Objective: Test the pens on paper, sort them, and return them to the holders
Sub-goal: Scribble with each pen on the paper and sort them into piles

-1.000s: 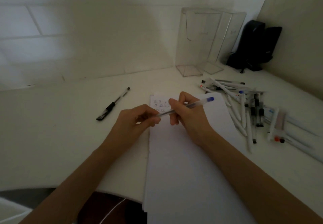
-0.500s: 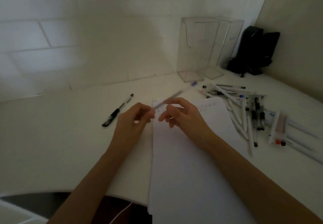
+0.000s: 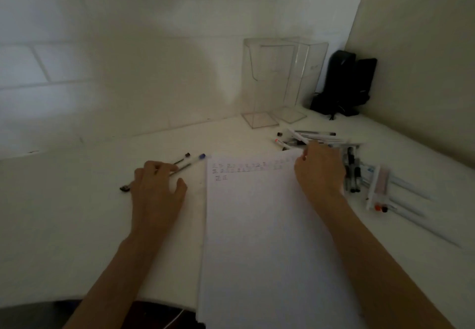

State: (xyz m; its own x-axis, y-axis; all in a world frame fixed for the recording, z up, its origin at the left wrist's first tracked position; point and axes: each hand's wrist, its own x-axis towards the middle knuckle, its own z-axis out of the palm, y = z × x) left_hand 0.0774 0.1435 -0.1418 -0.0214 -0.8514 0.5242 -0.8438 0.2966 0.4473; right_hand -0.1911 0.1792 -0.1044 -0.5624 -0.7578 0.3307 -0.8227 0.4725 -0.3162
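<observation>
The pen pile (image 3: 324,140) lies at the right hand's (image 3: 318,172) fingertips, with the pens mostly crosswise to it; whether the hand grips one is hidden. The left hand (image 3: 156,190), well apart, curls its fingers over the blue pen (image 3: 193,161), hold unclear.

I see matt white paper (image 3: 270,238) on a smooth table (image 3: 64,213), glossy clear plastic holders (image 3: 272,82), and plastic pens (image 3: 318,138).

A black device (image 3: 344,82) stands on the white table (image 3: 64,213) — far corner.
</observation>
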